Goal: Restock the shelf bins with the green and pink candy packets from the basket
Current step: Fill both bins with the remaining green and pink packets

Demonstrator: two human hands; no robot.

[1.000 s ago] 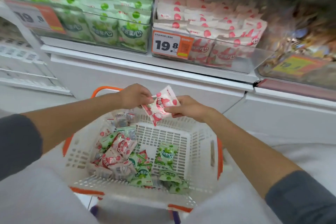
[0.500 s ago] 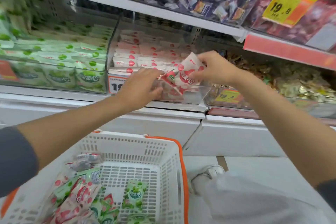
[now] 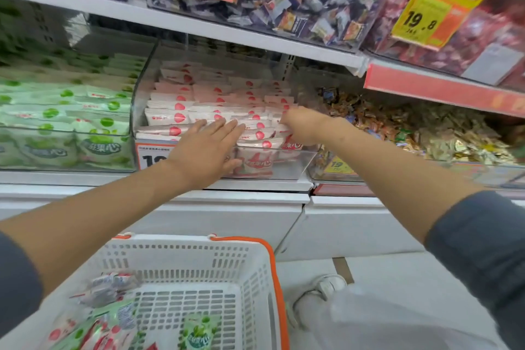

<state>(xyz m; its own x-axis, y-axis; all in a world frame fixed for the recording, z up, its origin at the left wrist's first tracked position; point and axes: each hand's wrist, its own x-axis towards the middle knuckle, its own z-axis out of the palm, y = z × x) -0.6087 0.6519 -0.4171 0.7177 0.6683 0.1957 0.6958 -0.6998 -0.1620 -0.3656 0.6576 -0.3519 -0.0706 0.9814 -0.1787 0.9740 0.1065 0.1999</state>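
Pink candy packets (image 3: 216, 99) fill the clear bin (image 3: 295, 163) on the middle shelf, stacked in rows. The left hand (image 3: 207, 148) lies flat on the front rows, fingers straight and spread. The right hand (image 3: 305, 125) reaches into the bin's right side, fingers bent down among the packets; blur hides whether it grips one. Green candy packets (image 3: 85, 111) lie packed just to the left. Below, the white basket (image 3: 227, 261) with an orange rim holds loose packets (image 3: 197, 332), green and pink

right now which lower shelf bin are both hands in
The middle bin of pink packets, between the green-packet bin and the gold-wrapper bin; left hand flat on its packets, right hand at its right end.
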